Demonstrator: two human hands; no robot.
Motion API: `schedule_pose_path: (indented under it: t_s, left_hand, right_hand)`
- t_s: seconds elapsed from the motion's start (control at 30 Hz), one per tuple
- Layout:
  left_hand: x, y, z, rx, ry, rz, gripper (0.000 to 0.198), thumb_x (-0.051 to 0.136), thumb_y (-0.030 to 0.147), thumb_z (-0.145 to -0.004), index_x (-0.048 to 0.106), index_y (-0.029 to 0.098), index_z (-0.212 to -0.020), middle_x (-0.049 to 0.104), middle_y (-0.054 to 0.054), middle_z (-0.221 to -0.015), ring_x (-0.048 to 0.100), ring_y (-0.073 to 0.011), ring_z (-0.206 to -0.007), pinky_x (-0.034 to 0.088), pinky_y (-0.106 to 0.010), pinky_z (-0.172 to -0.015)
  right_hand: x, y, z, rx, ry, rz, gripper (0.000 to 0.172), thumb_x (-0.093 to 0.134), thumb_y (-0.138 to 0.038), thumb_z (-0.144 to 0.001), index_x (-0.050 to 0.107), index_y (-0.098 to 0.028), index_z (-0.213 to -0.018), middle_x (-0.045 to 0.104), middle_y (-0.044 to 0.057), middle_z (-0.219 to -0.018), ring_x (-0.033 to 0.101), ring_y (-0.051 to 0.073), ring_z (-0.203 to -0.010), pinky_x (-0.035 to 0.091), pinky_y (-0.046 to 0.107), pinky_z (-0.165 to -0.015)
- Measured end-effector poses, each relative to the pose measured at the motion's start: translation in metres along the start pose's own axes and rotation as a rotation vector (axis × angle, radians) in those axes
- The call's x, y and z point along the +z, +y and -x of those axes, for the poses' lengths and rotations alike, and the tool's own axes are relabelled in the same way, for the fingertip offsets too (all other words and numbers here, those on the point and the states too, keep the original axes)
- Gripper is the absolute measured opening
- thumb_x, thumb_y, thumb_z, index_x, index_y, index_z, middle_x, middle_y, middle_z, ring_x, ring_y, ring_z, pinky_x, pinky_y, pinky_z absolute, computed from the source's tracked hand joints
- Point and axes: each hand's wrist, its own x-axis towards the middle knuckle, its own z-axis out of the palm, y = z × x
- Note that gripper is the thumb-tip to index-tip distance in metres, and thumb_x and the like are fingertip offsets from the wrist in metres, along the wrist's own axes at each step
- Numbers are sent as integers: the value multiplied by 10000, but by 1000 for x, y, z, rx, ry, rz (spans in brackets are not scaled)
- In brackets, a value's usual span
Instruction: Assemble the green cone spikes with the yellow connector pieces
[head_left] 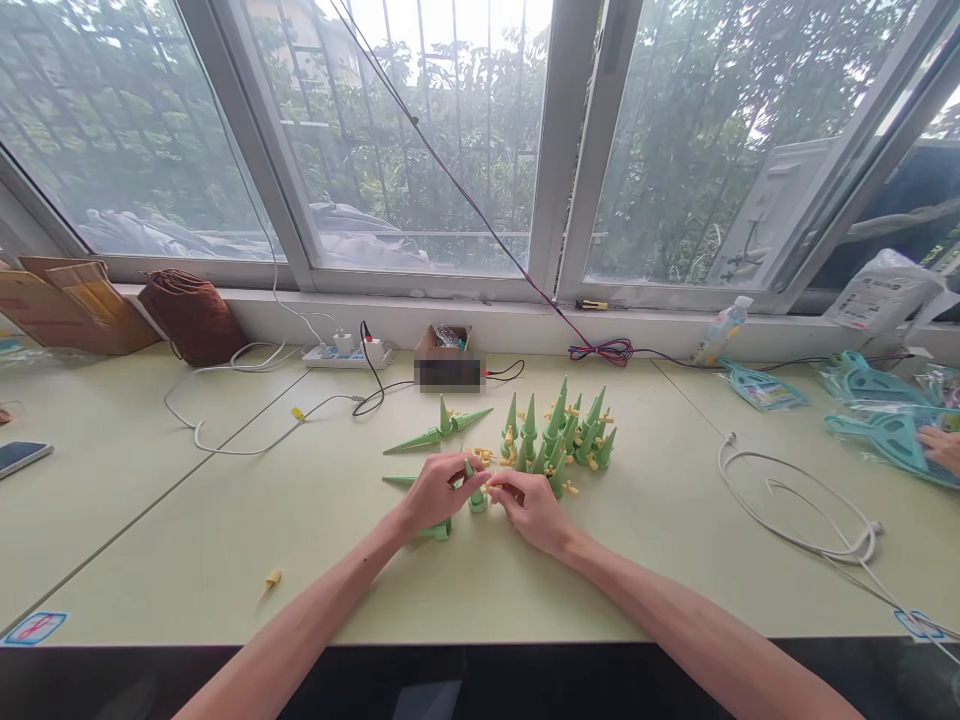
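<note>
Near the middle of the table, my left hand has its fingers closed round the upper part of an upright green cone. My right hand pinches a small yellow piece against the cone's side; the fingers partly hide it. Just behind and to the right stands a group of upright green cones with yellow pieces on them. More green cones lie beyond my left hand and beside it, partly covered. A loose yellow piece rests at the front left.
At the back are a power strip, a small open box and a bottle. White cables coil at right. A person's hand touches bagged teal items. A phone lies far left.
</note>
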Motion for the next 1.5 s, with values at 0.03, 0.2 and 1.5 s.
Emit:
schedule_pose_path:
  t_s: [0.03,0.2,1.5]
  left_hand:
    - [0,1,0,-3,1,7,263,558,315,-937,634,153,-744,606,16,-619,343,-74,-478,323,-205,-476]
    - [1,3,0,-11,-1,42,250,569,303,-931,635,154,-741,610,12,-631,337,-73,-477,314,-202,-469]
    - [-47,-7,-81,-99,-812,508,160,766,302,-750,766,197,-871,662,0,-628,558,-102,-502,380,-185,-436]
  right_hand:
    - [0,0,0,9,-4,-8,250,512,-318,-948,710,-169,-913,636,15,-699,482,124,-563,386,234,-542]
    - [-1,-1,0,23,-5,-14,268,505,-334,-951,701,-167,-877,625,6,-673,463,116,-522,382,233,-527]
    - [1,5,9,19,95,-14,297,482,-393,-984,668,-170,-923,621,38,-690,550,148,-586,451,262,-551]
